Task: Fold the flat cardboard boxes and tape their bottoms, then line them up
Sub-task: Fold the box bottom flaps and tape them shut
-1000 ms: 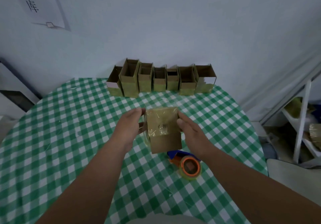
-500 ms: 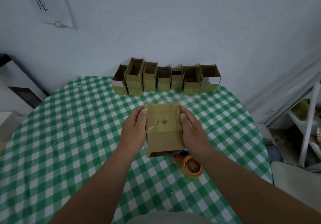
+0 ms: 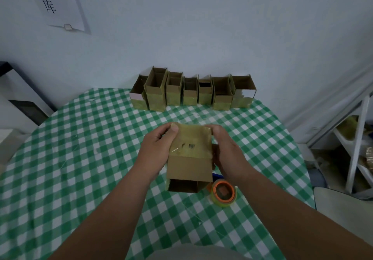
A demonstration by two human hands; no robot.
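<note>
Box (image 3: pixel 188 158) is hanging above the table (image 3: pixel 80 158), taped end away, open end facing the person; left hand (image 3: pixel 156 150) and right hand (image 3: pixel 226 148) are gripping its side edges. Tape (image 3: pixel 223 193) is lying just beside. Row (image 3: pixel 191 92) is lining the far edge, open cloth between.

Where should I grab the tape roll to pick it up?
Come from above and pinch the roll's ring: one finger inside the orange core, thumb on the outer rim. The tape roll lies flat on the table with its hole facing up, and the box crowds its left side.
</note>
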